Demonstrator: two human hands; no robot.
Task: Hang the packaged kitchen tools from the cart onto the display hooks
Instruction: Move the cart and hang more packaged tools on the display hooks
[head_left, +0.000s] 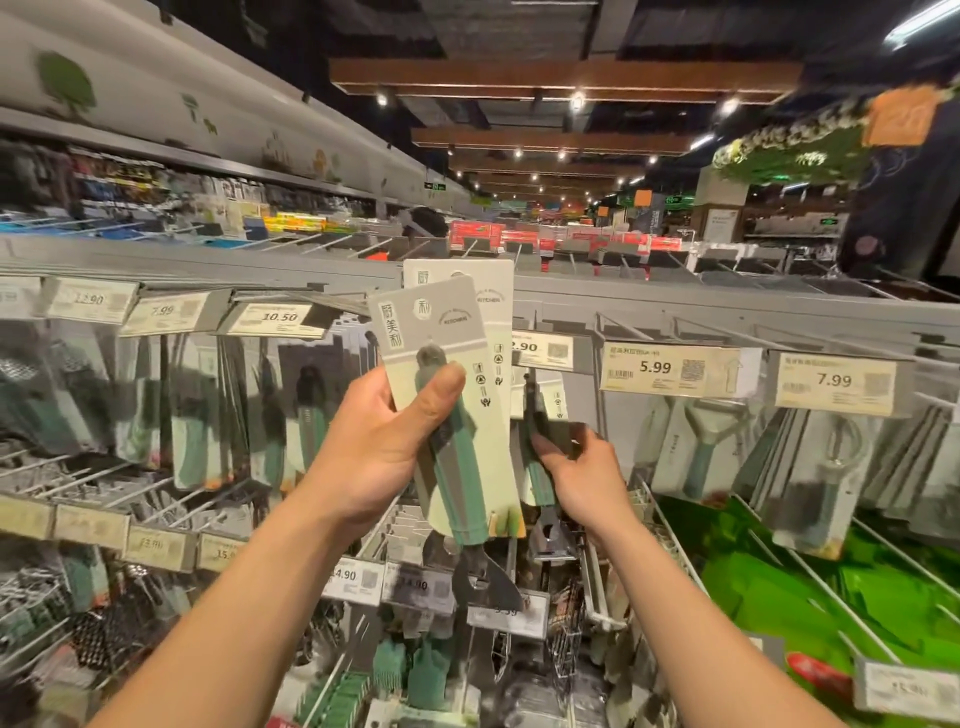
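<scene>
Packaged kitchen tools (434, 325): count and place?
— Two green-handled items on cards, gripped in the left hand (379, 452), thumb across the front. Print reads "KITCHEN" and 厨美利.
— Right hand (582, 478)?
— Fingers curled on a hanging card (556, 402) just right of those two.
— Tags?
— Left of hands: price tag 10.50 (275, 317). Right: price tag 5.99 (670, 369).

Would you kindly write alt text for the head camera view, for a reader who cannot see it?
The person's left hand grips two fanned carded packs of green-handled kitchen tools, raised before a grey display rack. The right hand holds a similar pack just beside them, among hanging packaged tools and price tags.
</scene>
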